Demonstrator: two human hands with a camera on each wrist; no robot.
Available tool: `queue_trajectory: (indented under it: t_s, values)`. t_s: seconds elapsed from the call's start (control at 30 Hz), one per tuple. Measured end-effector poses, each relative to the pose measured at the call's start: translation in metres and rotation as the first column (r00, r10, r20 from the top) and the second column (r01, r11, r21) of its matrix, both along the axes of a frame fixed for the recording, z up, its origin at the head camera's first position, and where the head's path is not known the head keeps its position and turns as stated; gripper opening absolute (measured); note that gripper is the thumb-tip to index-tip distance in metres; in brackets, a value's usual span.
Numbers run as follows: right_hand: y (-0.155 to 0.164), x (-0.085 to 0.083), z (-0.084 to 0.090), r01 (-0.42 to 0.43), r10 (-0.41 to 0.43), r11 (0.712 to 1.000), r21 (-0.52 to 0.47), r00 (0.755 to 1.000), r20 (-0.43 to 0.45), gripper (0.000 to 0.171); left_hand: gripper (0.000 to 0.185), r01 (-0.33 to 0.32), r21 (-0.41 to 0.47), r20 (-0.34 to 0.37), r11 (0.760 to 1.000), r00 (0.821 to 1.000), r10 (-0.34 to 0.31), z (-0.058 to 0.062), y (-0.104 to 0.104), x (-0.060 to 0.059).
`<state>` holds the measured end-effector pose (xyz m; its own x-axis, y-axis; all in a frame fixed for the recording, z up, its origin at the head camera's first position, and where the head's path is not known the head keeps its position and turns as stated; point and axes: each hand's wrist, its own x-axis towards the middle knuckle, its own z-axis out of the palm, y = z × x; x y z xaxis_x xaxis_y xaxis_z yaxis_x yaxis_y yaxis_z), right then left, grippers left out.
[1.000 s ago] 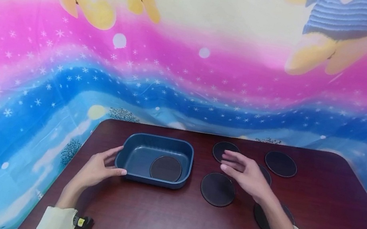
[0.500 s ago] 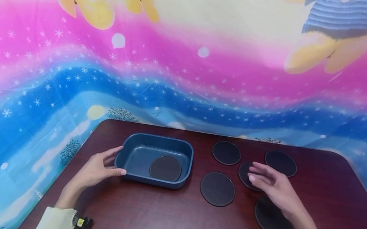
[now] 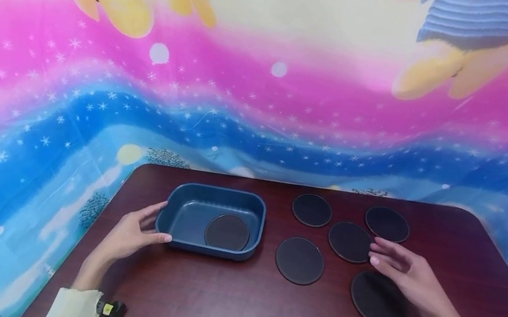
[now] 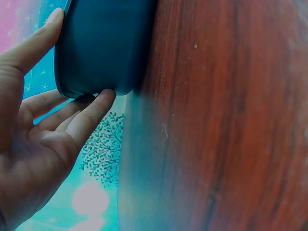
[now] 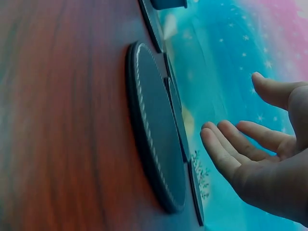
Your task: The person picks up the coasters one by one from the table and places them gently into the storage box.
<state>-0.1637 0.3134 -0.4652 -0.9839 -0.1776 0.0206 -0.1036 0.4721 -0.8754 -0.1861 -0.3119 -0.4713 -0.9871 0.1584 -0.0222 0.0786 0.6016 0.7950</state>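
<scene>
Your left grip (image 3: 132,233) rests against the left end of the dark blue rectangular plastic tub (image 3: 212,220), thumb along its near corner and fingers straight against the outer wall; the left wrist view confirms fingertips (image 4: 98,103) touching the tub's base edge, not curled round it. The tub sits on the dark reddish wood-grain desk (image 3: 228,311), with one round black flat disc (image 3: 227,232) lying in its right half. Your right grip (image 3: 408,274) hovers released, fingers extended, just above the desk between the middle black disc (image 3: 348,241) and the near-right black disc (image 3: 376,301); the right wrist view shows a gap between fingers (image 5: 226,149) and disc face. Three further black discs lie apart: near-centre (image 3: 299,261), far-left (image 3: 311,209), far-right (image 3: 386,224).
</scene>
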Motion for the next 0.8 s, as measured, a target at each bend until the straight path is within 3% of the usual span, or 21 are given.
queue_trajectory:
  t_s: [0.3,0.53,0.8]
  values:
    - [0.019,0.013,-0.003,-0.023,0.017,0.990,0.138,0.999,0.044,0.068,0.094,-0.011,-0.018,0.012,1.000,1.000,0.011,-0.004,-0.001,0.000]
    - [0.024,0.012,-0.007,-0.034,0.025,0.976,0.214,0.999,0.045,0.072,0.093,-0.017,-0.036,0.010,0.999,1.000,0.017,-0.001,0.000,0.001]
    - [0.035,0.015,-0.006,-0.055,0.044,0.977,0.207,0.997,0.059,0.074,0.093,-0.020,-0.009,0.042,1.000,0.999,0.020,0.002,0.001,0.000]
